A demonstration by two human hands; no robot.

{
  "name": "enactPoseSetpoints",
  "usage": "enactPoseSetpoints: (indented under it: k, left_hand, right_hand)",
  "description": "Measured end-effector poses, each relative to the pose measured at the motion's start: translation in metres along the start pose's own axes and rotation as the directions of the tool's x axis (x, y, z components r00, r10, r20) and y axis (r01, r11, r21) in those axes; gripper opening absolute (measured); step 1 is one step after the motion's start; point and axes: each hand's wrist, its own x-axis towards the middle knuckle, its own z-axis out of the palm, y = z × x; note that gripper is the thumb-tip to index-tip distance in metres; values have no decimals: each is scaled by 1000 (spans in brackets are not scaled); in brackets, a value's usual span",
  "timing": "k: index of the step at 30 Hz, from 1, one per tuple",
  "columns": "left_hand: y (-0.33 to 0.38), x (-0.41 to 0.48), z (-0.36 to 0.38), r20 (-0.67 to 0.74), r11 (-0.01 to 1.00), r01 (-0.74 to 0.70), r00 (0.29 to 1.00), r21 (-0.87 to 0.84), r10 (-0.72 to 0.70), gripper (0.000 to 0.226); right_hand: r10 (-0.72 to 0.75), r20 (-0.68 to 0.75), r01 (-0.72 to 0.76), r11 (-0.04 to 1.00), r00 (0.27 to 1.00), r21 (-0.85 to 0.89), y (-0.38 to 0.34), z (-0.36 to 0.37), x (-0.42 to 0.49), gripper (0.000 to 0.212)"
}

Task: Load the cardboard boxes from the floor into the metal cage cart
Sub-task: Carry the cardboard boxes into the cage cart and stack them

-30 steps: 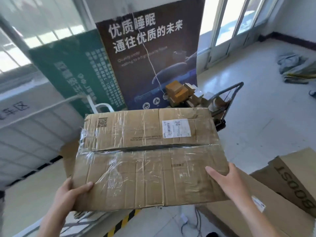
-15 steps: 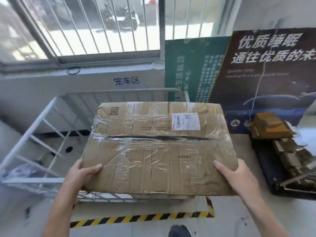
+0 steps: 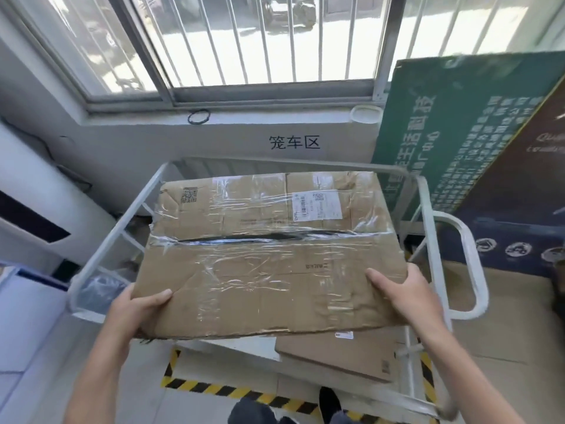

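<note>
I hold a large flat cardboard box (image 3: 269, 255), wrapped in clear tape with a white label on top, over the open top of the white metal cage cart (image 3: 122, 221). My left hand (image 3: 137, 310) grips its near left corner, thumb on top. My right hand (image 3: 406, 295) grips its near right corner the same way. The box hides most of the cart's inside. Another flat cardboard box (image 3: 339, 353) lies low inside the cart, below the held one.
A barred window (image 3: 260, 41) and a white wall with black characters stand behind the cart. A green board (image 3: 452, 133) and a dark poster (image 3: 526, 191) lean at the right. Yellow-black hazard tape (image 3: 220, 390) marks the floor by my feet. Cardboard lies on the floor at right.
I have turned left and stepped up to the cart. The box, still in both hands, has moved from in front of the cart to above its open top.
</note>
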Motion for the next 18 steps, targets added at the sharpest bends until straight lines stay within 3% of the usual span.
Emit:
enactPoseSetpoints:
  k: [4,11,18]
  left_hand:
    - [11,68,-15,60,1000,17,998,26,-19,78]
    - [13,244,-49,176,998,24,984,53,-33,44]
    - [-63,414,-82,191,968,187,957,170,-218,40]
  right_hand:
    - [29,23,-30,1000,999,10,-42,43,34,72]
    - [138,9,-138,990,990,27,-115,169,85,68]
    - [363,72,-367,928,929,62,-127,350,101,65]
